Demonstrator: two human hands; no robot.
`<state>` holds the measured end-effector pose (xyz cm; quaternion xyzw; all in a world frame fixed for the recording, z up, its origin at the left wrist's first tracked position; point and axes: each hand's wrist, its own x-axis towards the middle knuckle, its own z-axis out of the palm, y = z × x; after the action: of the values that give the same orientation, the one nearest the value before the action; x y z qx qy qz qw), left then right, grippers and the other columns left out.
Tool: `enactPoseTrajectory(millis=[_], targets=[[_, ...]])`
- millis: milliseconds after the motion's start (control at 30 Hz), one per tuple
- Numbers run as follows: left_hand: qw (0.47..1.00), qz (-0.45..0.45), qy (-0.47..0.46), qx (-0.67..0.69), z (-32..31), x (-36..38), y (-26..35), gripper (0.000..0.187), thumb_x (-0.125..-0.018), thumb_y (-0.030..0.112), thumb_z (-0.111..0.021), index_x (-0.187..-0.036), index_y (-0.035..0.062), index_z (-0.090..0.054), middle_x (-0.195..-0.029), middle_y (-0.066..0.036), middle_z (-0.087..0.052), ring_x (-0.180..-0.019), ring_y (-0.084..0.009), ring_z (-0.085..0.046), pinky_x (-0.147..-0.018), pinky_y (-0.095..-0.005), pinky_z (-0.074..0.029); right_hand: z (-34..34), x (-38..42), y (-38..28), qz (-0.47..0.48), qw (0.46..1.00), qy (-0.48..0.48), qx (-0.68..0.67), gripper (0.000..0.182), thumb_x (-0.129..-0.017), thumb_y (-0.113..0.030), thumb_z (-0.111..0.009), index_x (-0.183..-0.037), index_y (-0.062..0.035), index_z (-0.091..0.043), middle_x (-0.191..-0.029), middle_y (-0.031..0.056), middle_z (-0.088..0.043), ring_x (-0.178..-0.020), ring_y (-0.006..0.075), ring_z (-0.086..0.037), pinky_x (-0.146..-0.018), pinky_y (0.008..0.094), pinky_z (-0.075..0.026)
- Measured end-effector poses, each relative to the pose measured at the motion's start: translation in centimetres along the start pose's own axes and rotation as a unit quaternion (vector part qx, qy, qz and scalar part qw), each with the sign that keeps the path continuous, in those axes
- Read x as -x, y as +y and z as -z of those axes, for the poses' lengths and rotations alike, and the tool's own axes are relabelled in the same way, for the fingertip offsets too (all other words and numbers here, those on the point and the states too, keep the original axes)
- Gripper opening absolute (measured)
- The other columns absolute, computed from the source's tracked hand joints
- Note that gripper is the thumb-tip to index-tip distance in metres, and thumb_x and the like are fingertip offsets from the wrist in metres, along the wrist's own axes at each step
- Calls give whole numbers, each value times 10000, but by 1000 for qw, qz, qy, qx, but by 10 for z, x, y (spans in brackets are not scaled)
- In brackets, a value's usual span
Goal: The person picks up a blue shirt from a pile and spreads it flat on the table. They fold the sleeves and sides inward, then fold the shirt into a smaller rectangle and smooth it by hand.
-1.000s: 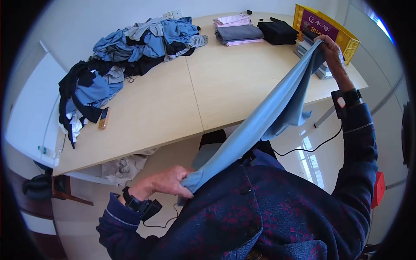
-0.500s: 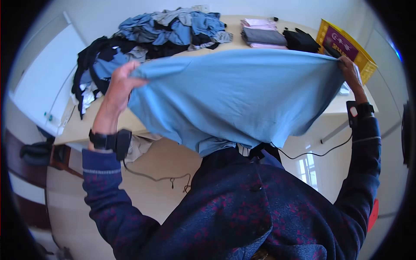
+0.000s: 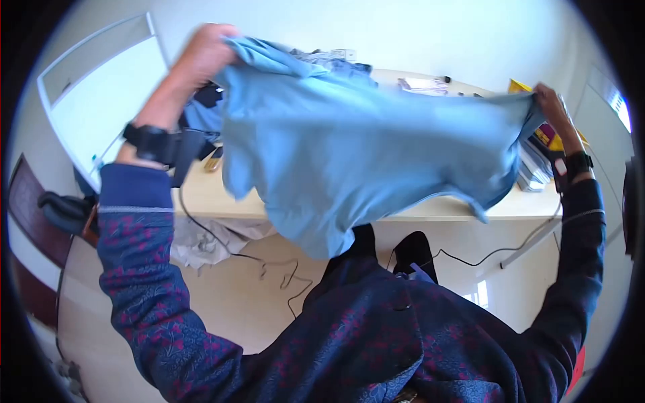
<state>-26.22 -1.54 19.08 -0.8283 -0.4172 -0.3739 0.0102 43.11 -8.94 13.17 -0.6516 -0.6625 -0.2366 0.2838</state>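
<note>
A light blue shirt (image 3: 363,148) hangs stretched in the air between my two hands, over the table's front edge. My left hand (image 3: 207,52), raised high at the upper left, is closed on a bunched corner of the fabric. At the right, my right hand (image 3: 552,111) pinches the opposite end. The cloth sags in the middle, and its lower edge hangs in loose folds. Motion blurs part of the fabric. Each wrist wears a black strap with a device on it.
Behind the shirt, the pale wooden table (image 3: 430,209) carries a mostly hidden clothes pile (image 3: 336,62) and a folded stack (image 3: 423,85). A yellow printed box (image 3: 519,86) stands at the right. Black cable (image 3: 480,260) trails near the floor; white crumpled material (image 3: 201,243) lies beneath the table.
Both hands still grip the shirt. My left hand has risen, lifting that side higher, and the shirt's lower edge has swung away from my body. The view has shifted too.
</note>
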Motion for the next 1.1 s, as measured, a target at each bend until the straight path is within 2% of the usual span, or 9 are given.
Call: enactPoseTrajectory(millis=[67,367,533,667,833,867,933,1000,1100], targets=[[991,21,44,128,8,-1,17,260,-794,22,-635,-1041,70,-702,-939,-2,-686,-875,-97,-621,-836,-272,-495,19,-14,15,-27,996,3,-80,208,-953,-239,-547,-958,-34,-578,-789,60,-598,-741,144,-540,-720,344,-461],[946,29,269,177,68,-25,19,316,-907,106,-653,-1204,-2,-647,-1030,-88,-699,-872,-149,-667,-797,-262,-541,80,-19,23,-5,983,148,-112,258,-1020,-313,-485,-1124,-119,-620,-787,-39,-570,-697,47,-516,-620,234,-429],[929,-110,218,277,80,-37,-10,291,-975,129,-549,-1215,-18,-620,-1134,-101,-663,-989,-162,-647,-907,-271,-514,91,-16,42,-19,975,164,-148,282,-1011,-356,-513,-1155,-152,-644,-803,-79,-556,-711,6,-482,-620,192,-391],[930,-83,132,332,99,-53,-33,242,-963,103,-543,-1160,26,-660,-1064,-60,-676,-902,-125,-650,-800,-235,-519,89,-8,50,-22,980,153,-128,290,-1004,-369,-527,-1139,-148,-657,-813,-89,-546,-711,3,-458,-632,183,-375],[967,-45,244,54,41,-70,17,235,-924,50,-538,-1061,107,-720,-871,27,-665,-767,-51,-600,-673,-190,-484,72,2,70,-15,983,103,-153,257,-1000,-350,-535,-1092,-141,-653,-816,-87,-547,-727,11,-459,-646,188,-375],[970,-48,237,37,25,-71,31,214,-890,25,-543,-967,104,-727,-835,31,-658,-766,-47,-585,-680,-200,-475,69,6,61,-83,980,82,-164,225,-994,-316,-542,-1047,-122,-643,-815,-69,-553,-746,26,-477,-662,208,-397],[973,-68,218,-44,-4,-79,37,199,-859,5,-534,-897,86,-712,-810,30,-658,-759,-57,-574,-687,-224,-470,49,2,86,-32,989,93,-112,217,-974,-286,-563,-1015,-83,-630,-805,-25,-572,-740,81,-513,-675,258,-437],[973,-71,202,-85,-44,-85,43,160,-864,25,-540,-860,91,-686,-773,45,-624,-743,-56,-549,-679,-236,-458,22,5,105,21,992,122,-35,239,-967,-283,-543,-1004,-58,-615,-830,109,-641,-729,222,-599,-724,370,-494],[979,-53,153,-121,-106,-95,47,107,-819,19,-565,-823,74,-656,-724,-26,-626,-721,-109,-576,-672,-281,-468,-15,15,110,-53,996,73,5,253,-948,-283,-551,-1013,-56,-643,-926,182,-685,-850,350,-654,-800,437,-506]])
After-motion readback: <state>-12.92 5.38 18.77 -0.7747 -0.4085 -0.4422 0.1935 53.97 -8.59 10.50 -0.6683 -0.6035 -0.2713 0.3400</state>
